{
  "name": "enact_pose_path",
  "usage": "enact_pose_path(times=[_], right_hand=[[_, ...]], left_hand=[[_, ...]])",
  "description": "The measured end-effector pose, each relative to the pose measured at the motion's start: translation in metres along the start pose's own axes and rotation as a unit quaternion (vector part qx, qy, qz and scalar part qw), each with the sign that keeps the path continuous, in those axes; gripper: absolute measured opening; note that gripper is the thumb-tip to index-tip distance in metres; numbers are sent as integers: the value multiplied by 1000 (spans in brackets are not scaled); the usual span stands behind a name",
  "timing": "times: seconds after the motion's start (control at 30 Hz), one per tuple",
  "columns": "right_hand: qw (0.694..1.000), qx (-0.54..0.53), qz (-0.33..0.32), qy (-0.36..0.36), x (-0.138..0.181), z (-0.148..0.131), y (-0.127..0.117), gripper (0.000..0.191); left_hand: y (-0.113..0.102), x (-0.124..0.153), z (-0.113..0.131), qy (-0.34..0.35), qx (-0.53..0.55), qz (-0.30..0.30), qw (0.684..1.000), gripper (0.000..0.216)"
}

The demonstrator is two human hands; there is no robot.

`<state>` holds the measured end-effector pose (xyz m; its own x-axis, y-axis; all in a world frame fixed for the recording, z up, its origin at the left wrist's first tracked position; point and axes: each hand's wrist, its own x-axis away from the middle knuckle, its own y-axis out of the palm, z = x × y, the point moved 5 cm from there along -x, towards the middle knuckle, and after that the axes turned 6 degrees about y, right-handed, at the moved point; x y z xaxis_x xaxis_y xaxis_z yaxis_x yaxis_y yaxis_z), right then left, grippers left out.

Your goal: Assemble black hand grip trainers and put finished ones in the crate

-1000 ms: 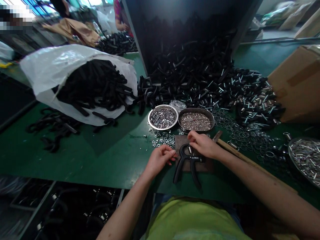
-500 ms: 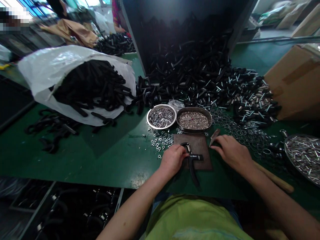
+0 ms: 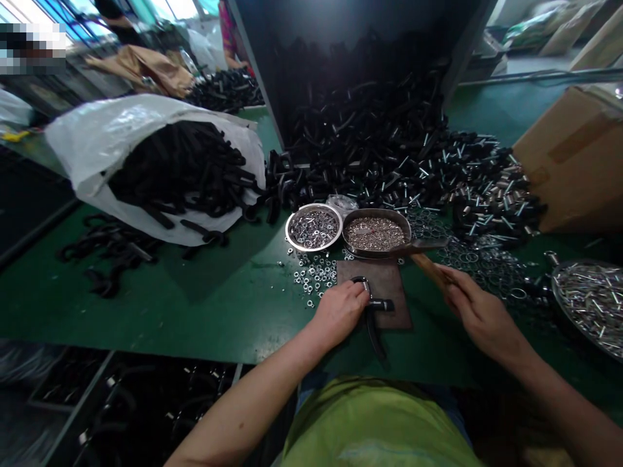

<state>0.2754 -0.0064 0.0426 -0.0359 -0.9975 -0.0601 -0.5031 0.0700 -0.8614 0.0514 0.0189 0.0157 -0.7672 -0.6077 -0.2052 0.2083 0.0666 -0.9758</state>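
My left hand (image 3: 342,305) is closed on a black hand grip strengthener (image 3: 374,334) with a metal spring, holding it on a dark square plate (image 3: 396,285). One curved handle of the strengthener points down toward me. My right hand (image 3: 479,311) is wrapped round the wooden handle of a hammer (image 3: 431,269). The hammer's dark head is raised to the right of the plate, in front of the rim of an oval tin (image 3: 409,237) of tiny metal parts. Beside that tin stands a round metal bowl (image 3: 291,241) of small rings and pins.
Small nuts (image 3: 316,275) lie scattered left of the plate. A white sack (image 3: 73,143) spills black handles at left. Black parts with pins (image 3: 487,188) are heaped behind, by a cardboard box (image 3: 569,162). At right stands a pan (image 3: 559,311) of metal pins.
My right hand has closed round the hammer's handle and lifted it, its head now up near the oval tin. My left hand stays on the hand grip strengthener.
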Motion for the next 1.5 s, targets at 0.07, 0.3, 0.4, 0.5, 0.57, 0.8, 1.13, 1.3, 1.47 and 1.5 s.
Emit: enact_pose_path(times=[0.07, 0.3, 0.4, 0.5, 0.57, 0.8, 1.13, 1.3, 1.47, 1.5], right_hand=[[999, -36, -16, -37, 1, -21, 4, 41], [994, 2, -82, -79, 13, -38, 24, 41], [992, 4, -54, -112, 28, -45, 16, 44], [986, 56, -96, -125, 39, -42, 28, 45], [984, 79, -113, -110, 40, -33, 36, 45], [993, 14, 26, -118, 44, -32, 3, 44], [977, 146, -37, -152, 48, -19, 37, 46], [956, 261, 82, -108, 43, 35, 20, 40], [957, 260, 77, -106, 8, 39, 15, 33], [961, 243, 73, -112, -3, 32, 15, 33]], left_hand=[[2, 3, -1, -20, 14, 20, 999, 18], [6, 22, -5, -126, 152, 50, 979, 16], [6, 34, -9, -208, 229, 62, 949, 35], [8, 41, -9, -255, 244, 60, 934, 37], [11, 43, -7, -260, 242, 58, 933, 35], [18, 43, -7, -263, 229, 47, 936, 33], [13, 40, -11, -244, 254, 47, 935, 34], [16, 45, -14, -331, 477, 98, 808, 25], [30, 44, 15, -460, 756, 139, 445, 32], [30, 44, 22, -475, 774, 145, 393, 32]])
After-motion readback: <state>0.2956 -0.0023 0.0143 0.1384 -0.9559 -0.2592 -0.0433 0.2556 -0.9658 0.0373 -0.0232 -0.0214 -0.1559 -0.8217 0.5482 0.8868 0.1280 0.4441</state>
